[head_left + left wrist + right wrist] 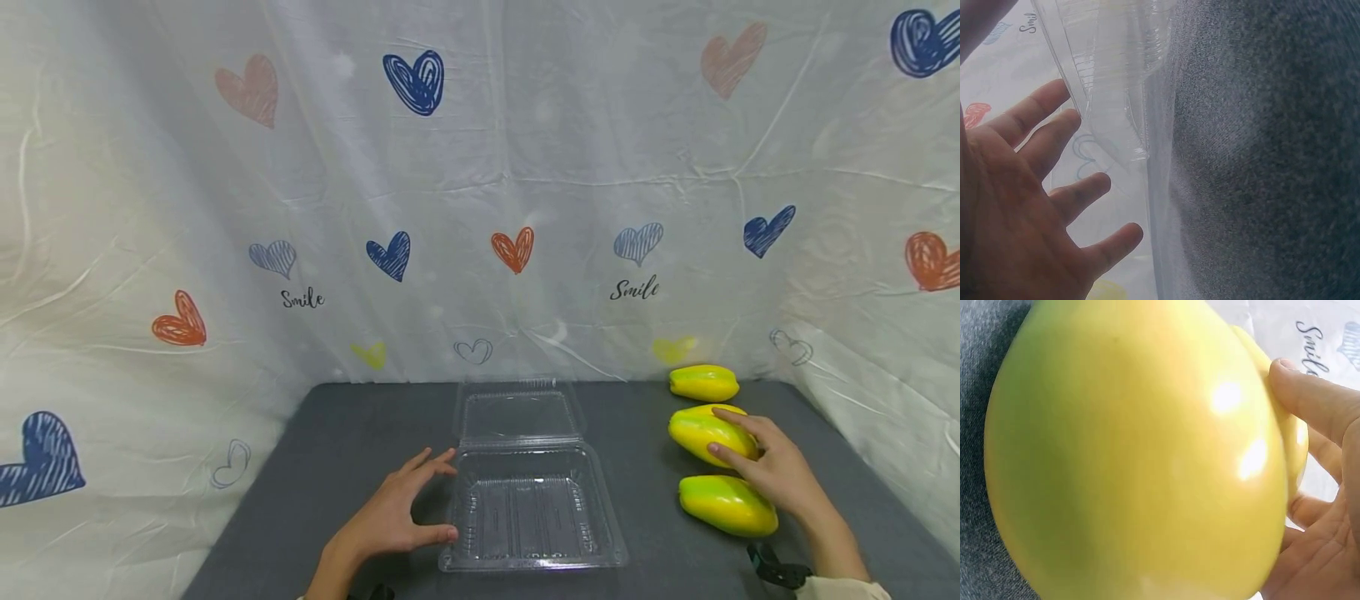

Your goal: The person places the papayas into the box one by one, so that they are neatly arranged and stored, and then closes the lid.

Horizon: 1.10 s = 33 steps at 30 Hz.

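My left hand (pixel 397 510) is beside an open clear plastic clamshell box (pixel 525 546). Its spread fingers reach the box's left edge, and the thumb tip overlaps the near-left rim. Seen from the left wrist, the fingers (pixel 1047 140) are extended at the side of the box. On the right, my right hand (pixel 776 467) grips the middle of three yellow-green papayas (pixel 697 429), thumb on its near side and fingers over the top. In the right wrist view, the nearest papaya (pixel 1135 456) hides most of the held one.
The far papaya (pixel 703 383) lies near the back edge of the dark grey table (pixel 375 417). Closest to me is another papaya (pixel 727 506), under the right forearm's inner side. The box lid (pixel 517 414) lies folded back, close to the white heart-print curtain (pixel 570 208).
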Available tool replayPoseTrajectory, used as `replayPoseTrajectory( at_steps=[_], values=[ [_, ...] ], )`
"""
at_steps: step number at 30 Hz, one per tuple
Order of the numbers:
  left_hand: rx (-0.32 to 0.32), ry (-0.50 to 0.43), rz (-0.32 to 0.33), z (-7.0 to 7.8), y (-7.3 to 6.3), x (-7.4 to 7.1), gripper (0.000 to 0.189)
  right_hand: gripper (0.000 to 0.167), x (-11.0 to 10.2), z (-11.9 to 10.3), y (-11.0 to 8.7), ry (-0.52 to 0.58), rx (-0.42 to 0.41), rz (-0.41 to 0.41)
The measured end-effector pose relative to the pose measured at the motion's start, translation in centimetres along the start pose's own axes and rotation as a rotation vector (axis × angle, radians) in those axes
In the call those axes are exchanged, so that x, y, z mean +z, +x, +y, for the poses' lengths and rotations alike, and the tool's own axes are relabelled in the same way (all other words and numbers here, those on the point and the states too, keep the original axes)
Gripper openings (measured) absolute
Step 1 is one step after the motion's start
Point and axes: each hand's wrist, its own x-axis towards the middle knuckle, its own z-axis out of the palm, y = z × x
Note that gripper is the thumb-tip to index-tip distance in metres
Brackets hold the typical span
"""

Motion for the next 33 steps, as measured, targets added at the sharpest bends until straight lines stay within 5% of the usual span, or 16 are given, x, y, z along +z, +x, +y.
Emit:
replayPoseTrajectory(
  at_steps=[16,33],
  values=[
    [0.008,0.007,-0.001,-0.1,0.0,0.0,0.070,0.058,-0.4,-2.0,0.2,0.002,-0.053,0.091],
    [0.010,0.004,-0.002,-0.1,-0.1,0.0,0.070,0.056,0.3,-4.3,0.4,0.084,-0.107,0.100]
  ],
)
